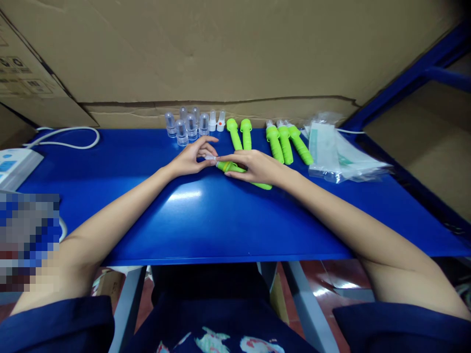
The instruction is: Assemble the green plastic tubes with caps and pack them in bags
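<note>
In front of me, both hands meet over a green ribbed tube point(223, 166) that lies at a slant, with a small whitish tip at its left end. My left hand point(192, 158) pinches that tip between thumb and fingers. My right hand point(254, 166) is closed round the green body, thumb below and fingers above. A flat green end point(262, 186) sticks out beneath the right hand; the palm hides the stretch between. Just beyond the hands lie two more green tubes point(246, 132) with rounded green caps.
Several clear domed covers point(191, 126) and two small white nozzles point(221, 121) stand at the back. Three green tubes with clear tips point(285, 142) lie right, beside plastic packets point(327, 147). A white device point(18, 169) with a cable sits left on the blue table point(221, 220); cardboard point(221, 54) walls the back.
</note>
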A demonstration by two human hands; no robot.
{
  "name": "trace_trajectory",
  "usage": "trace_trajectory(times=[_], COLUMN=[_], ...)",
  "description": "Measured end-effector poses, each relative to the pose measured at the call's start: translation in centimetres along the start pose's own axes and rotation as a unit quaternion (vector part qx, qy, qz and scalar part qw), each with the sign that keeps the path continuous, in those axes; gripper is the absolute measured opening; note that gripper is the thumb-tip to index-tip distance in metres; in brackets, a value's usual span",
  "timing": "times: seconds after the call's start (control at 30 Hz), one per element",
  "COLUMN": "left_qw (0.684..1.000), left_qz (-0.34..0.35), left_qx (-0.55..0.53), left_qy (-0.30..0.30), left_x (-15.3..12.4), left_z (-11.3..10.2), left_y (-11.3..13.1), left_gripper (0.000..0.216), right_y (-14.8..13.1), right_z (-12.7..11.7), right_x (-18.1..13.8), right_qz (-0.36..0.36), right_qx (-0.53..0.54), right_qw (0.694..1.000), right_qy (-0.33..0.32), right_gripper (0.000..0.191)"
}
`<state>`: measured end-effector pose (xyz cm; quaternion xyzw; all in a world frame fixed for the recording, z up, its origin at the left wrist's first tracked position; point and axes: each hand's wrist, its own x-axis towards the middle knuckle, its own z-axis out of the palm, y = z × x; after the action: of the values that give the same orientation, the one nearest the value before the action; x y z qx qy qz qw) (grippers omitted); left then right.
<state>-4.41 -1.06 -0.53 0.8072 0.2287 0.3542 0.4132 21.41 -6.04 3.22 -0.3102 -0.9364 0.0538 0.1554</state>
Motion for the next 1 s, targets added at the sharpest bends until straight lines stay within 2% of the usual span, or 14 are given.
trace_trajectory(times=[0.1, 0.2, 0.4, 0.5, 0.63, 0.77, 1.0], left_qw=[1.0, 1.0, 0.999, 0.996, 0.98, 0.976, 0.969], left_qz=[0.005, 0.003, 0.016, 0.029, 0.034, 0.037, 0.064], left_qx=[0.0, -0.003, 0.024, 0.085, 0.164, 0.195, 0.232], left_qy=[-0.003, -0.006, -0.013, 0.031, 0.109, 0.093, 0.062], left_x=[0.1, 0.1, 0.1, 0.2, 0.4, 0.4, 0.2], left_z=[0.0, 0.0, 0.1, 0.2, 0.0, -0.1, 0.1], left_y=[-0.1, -0.1, -0.3, -0.3, 0.0, 0.2, 0.5], left_gripper=[0.067, 0.064, 0.059, 0.056, 0.051, 0.05, 0.038], right_y=[0.4, 0.3, -0.1, -0.1, 0.2, 2.2, 7.7], right_z=[0.4, 0.5, 0.7, 0.7, 0.2, -0.2, -0.2], right_x=[0.1, 0.2, 0.2, 0.1, 0.1, 0.0, -1.0], right_qz=[-0.022, -0.044, -0.015, 0.004, 0.075, 0.153, 0.254], right_qx=[0.027, 0.065, 0.065, 0.044, -0.018, -0.063, -0.061], right_qw=[0.999, 0.996, 0.998, 0.998, 0.993, 0.975, 0.934], right_qy=[0.031, 0.032, 0.017, 0.036, 0.089, 0.149, 0.243], right_gripper=[0.045, 0.041, 0.04, 0.042, 0.046, 0.047, 0.053])
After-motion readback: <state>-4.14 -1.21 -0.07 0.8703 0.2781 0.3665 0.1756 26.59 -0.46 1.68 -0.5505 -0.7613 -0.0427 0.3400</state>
